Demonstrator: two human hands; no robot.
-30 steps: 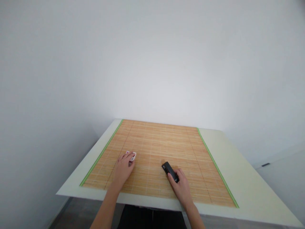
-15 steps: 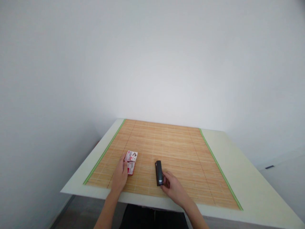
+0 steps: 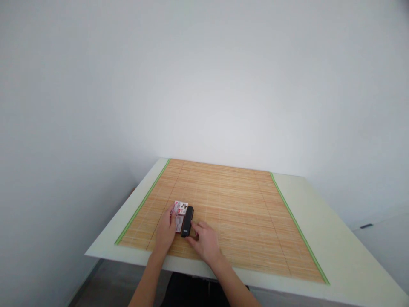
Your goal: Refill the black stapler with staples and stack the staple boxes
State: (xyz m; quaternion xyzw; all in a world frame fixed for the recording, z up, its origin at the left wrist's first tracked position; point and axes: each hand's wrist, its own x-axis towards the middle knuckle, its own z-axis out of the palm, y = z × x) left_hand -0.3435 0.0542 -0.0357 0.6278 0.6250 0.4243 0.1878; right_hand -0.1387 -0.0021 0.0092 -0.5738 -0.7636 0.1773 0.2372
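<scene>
Two small red-and-white cardboard boxes, the far box (image 3: 182, 208) and the near box (image 3: 179, 223), lie end to end on the bamboo mat. My left hand (image 3: 165, 229) holds them from the left, its thumb by the near box and its fingers along their far left side. Against or very close to their right side lies a black stapler (image 3: 187, 222), its length pointing away from me. My right hand (image 3: 205, 242) grips the stapler's near end between thumb and fingers.
The bamboo mat (image 3: 230, 204) with green edging covers much of the white table (image 3: 338, 251). A pale wall (image 3: 217, 85) rises behind the table's far edge. The near table edge runs just in front of my lap.
My right hand has brought the stapler leftward and slightly away from me, up beside the boxes. My left hand stays at the boxes. The view has shifted a little.
</scene>
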